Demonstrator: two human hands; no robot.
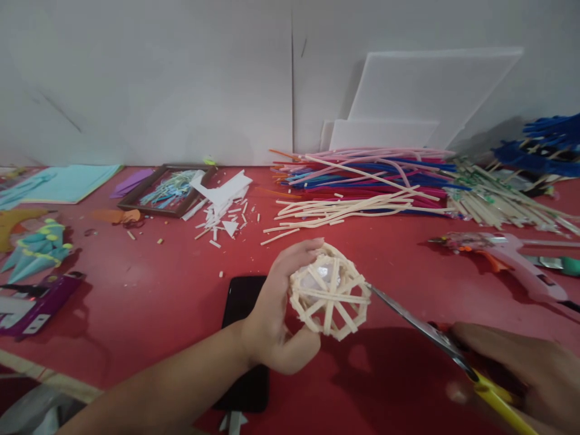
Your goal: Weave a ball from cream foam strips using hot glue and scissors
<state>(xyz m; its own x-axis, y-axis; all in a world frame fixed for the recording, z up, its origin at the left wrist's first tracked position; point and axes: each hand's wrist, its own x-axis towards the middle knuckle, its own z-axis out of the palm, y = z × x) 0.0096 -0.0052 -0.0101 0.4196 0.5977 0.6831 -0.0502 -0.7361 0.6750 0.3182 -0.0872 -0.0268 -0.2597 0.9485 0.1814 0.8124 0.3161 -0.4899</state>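
Lattice ball point(330, 296): just below the view's centre, raised towards the camera; pale strips cross like spokes, with a shiny, clear-looking piece inside.
Left hand point(275, 320): comes in from 7 o'clock, fingers and thumb curved around the ball's 9 o'clock side.
Right hand point(521, 357): at the ball's 4 o'clock, fingers closed around the scissors point(423, 326); the blades look together, tips at the ball's 3 o'clock rim.
Handling: probably light, slightly springy, fragile at the joints, not very slippery; best cradled by the outer ring, lightly, off the thin spokes.
Edges: phone point(244, 386) at 8 o'clock under the forearm, white scraps point(224, 196) at 10, cream strips point(344, 208) at 12, glue gun point(521, 260) near 3.
Room: bare red tabletop point(362, 380) shows from 5 to 6 o'clock.
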